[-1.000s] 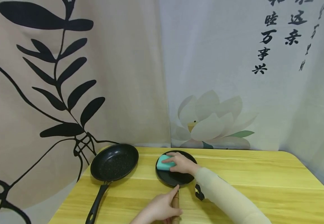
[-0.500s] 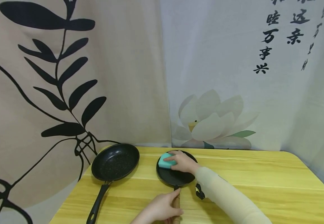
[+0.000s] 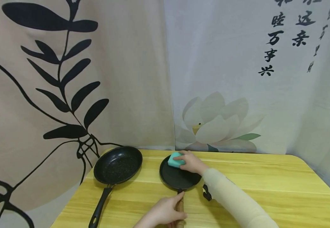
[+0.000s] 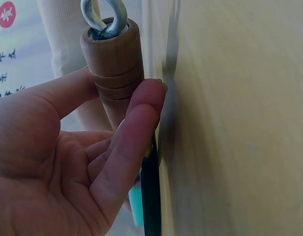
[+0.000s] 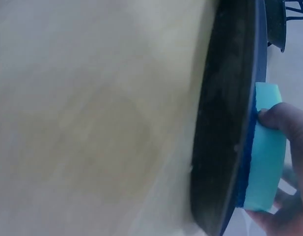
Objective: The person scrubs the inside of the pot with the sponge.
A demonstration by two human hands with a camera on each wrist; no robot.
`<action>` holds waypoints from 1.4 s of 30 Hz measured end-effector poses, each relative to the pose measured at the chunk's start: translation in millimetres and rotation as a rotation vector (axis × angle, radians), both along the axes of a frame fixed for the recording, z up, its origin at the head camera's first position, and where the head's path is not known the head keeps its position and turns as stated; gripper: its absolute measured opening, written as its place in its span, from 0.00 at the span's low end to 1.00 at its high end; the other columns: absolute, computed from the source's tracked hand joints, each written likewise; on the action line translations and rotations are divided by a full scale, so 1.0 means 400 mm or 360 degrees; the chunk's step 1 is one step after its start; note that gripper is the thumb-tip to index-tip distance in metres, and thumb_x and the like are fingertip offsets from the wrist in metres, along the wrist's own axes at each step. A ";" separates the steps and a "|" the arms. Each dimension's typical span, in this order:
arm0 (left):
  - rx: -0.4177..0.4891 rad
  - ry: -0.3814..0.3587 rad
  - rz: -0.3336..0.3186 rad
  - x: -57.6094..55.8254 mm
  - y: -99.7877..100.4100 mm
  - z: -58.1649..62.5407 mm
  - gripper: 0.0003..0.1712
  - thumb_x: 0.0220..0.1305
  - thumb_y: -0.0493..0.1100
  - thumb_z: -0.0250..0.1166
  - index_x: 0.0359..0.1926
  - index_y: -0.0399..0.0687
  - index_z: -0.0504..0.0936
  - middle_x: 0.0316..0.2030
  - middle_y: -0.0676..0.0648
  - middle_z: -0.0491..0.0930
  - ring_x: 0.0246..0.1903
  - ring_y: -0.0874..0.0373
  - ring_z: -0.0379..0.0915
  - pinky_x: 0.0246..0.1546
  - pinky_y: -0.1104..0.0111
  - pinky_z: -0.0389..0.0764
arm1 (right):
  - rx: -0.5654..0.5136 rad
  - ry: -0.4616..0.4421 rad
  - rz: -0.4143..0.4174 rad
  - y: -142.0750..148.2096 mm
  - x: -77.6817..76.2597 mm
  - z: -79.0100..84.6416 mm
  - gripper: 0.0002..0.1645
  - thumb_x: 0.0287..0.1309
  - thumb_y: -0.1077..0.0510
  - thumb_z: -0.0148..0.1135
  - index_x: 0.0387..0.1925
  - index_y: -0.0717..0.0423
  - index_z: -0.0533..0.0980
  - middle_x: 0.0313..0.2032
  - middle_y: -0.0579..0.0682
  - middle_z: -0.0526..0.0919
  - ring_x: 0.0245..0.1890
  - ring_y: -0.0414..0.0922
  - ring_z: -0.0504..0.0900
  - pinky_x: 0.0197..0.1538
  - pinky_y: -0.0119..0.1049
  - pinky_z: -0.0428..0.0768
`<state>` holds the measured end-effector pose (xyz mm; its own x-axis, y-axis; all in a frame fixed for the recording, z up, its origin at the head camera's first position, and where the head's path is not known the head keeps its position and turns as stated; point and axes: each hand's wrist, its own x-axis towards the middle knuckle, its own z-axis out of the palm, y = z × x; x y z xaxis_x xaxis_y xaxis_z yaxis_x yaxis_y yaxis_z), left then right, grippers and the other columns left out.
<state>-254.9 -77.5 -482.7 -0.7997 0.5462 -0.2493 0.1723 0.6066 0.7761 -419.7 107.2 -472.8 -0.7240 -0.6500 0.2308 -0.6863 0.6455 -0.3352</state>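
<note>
A small flat black pan point(image 3: 179, 179) with a wooden handle point(image 3: 179, 209) lies on the table. My left hand point(image 3: 165, 210) grips that handle; in the left wrist view, a metal loop point(image 4: 114, 24) tops its wooden end. At the pan's far side, my right hand point(image 3: 192, 163) holds a turquoise sponge point(image 3: 176, 160) against the cooking surface. Seen from the right wrist, the sponge point(image 5: 269, 152) has a dark blue scrubbing layer facing the pan, with thumb and fingers pinching its edges.
A larger black frying pan point(image 3: 117, 164) stands at the left on the wooden table point(image 3: 267, 186), its black handle point(image 3: 100, 205) pointing toward me. A printed curtain point(image 3: 136, 79) hangs behind the table. A black strap piece point(image 3: 206, 192) hangs below my right sleeve.
My right hand has slid the sponge from the pan's left part toward its far right side. The left hand keeps its hold on the handle, with the pan nearly still.
</note>
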 end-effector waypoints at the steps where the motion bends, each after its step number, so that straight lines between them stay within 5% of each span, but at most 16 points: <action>1: -0.0004 0.0000 0.0001 0.001 0.000 0.001 0.47 0.59 0.61 0.68 0.73 0.51 0.60 0.14 0.53 0.77 0.11 0.61 0.75 0.14 0.67 0.79 | 0.0000 0.0001 -0.0009 0.004 0.000 0.000 0.25 0.59 0.61 0.64 0.59 0.50 0.78 0.65 0.66 0.65 0.64 0.63 0.64 0.63 0.61 0.65; 9: 0.0037 -0.0027 0.0072 0.006 -0.003 -0.003 0.46 0.57 0.58 0.70 0.72 0.50 0.63 0.14 0.49 0.79 0.12 0.56 0.76 0.14 0.64 0.79 | -0.0015 -0.0027 -0.0027 0.023 0.005 0.001 0.25 0.59 0.61 0.65 0.59 0.51 0.77 0.65 0.68 0.65 0.65 0.65 0.63 0.64 0.63 0.62; 16: 0.0004 -0.0059 0.0126 0.040 0.012 0.064 0.42 0.60 0.51 0.70 0.71 0.44 0.64 0.15 0.47 0.78 0.11 0.56 0.74 0.13 0.65 0.77 | -0.0017 -0.0008 -0.0089 0.031 0.008 -0.014 0.26 0.59 0.59 0.66 0.60 0.47 0.77 0.66 0.65 0.65 0.64 0.64 0.64 0.61 0.60 0.68; 42: 0.0056 -0.0087 0.0126 0.042 0.012 0.063 0.42 0.60 0.49 0.70 0.71 0.43 0.64 0.15 0.46 0.79 0.13 0.54 0.76 0.13 0.63 0.79 | -0.0021 -0.0056 -0.0122 0.058 0.040 -0.010 0.28 0.57 0.56 0.67 0.61 0.49 0.76 0.65 0.66 0.66 0.60 0.65 0.70 0.55 0.56 0.74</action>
